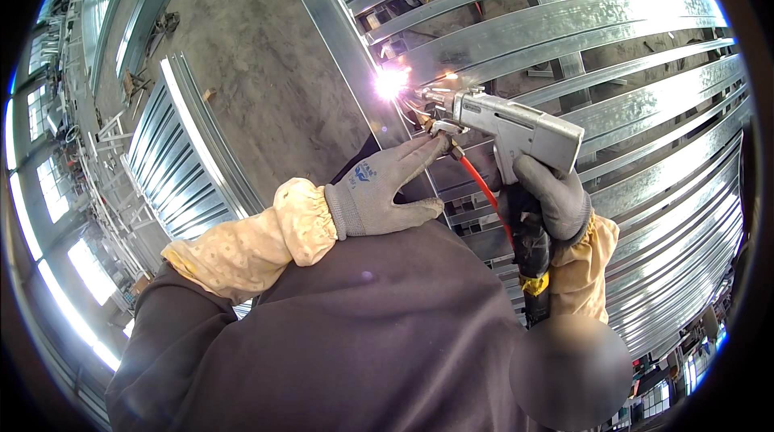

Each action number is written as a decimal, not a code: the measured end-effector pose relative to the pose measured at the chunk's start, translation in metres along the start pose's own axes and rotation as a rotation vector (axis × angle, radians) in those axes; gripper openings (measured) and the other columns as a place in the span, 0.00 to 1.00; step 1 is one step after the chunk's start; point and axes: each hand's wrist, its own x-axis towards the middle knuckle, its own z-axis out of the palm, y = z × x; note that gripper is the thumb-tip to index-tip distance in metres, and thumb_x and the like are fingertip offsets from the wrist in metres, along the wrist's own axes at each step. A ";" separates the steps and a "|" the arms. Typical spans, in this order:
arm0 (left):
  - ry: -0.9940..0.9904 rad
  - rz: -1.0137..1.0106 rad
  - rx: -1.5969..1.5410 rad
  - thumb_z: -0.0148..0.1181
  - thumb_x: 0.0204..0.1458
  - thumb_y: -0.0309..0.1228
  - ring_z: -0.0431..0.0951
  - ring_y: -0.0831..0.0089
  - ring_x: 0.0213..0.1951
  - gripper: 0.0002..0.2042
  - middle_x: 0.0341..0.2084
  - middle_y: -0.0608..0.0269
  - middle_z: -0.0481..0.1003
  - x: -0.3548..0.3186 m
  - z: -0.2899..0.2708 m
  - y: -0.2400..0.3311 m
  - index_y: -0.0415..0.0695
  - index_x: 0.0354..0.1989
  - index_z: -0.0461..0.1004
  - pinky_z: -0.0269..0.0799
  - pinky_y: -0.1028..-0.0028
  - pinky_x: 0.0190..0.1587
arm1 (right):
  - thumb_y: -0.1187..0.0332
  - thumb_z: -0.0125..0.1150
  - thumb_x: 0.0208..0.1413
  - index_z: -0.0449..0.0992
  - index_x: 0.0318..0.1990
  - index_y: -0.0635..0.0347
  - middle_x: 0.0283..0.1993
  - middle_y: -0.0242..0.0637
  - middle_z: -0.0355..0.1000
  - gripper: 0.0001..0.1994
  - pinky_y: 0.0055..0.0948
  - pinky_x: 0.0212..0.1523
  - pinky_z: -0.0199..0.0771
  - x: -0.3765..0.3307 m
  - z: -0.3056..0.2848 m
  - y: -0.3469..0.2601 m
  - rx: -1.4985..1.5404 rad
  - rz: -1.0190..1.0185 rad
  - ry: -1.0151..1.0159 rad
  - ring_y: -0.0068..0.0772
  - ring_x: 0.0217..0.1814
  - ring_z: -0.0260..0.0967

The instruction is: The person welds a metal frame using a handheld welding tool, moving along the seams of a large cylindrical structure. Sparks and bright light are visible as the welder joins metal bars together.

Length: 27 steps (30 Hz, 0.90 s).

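Note:
A silver handheld welding gun (524,130) points left, and a bright pinkish-white arc (390,84) glares at its tip. My right hand (556,202), in a grey glove, is wrapped round the gun's grip. My left hand (383,190), gloved alike, has its fingers stretched toward the metal fitting below the nozzle, fingertips touching or very near it, thumb apart. The arc burns on a galvanized steel beam (326,21) where crosswise slats meet it; glare hides the exact joint. A red hose (484,184) runs from the fitting down to the black-wrapped cable (530,247) under the grip.
Many galvanized slats (556,25) spread to the right, with gaps between them. A stack of ribbed metal panels (181,158) stands at the left beside the concrete floor (266,69). Dark cloth (347,335) covers my lap. Long steel channels (149,17) lie at the upper left.

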 end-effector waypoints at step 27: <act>0.024 0.013 -0.033 0.65 0.53 0.38 0.58 0.51 0.72 0.42 0.70 0.39 0.58 0.001 -0.006 0.002 0.31 0.72 0.51 0.53 0.63 0.72 | 0.70 0.57 0.62 0.68 0.60 0.68 0.42 0.37 0.73 0.20 0.24 0.28 0.74 -0.008 0.009 -0.006 -0.003 -0.020 0.023 0.22 0.31 0.71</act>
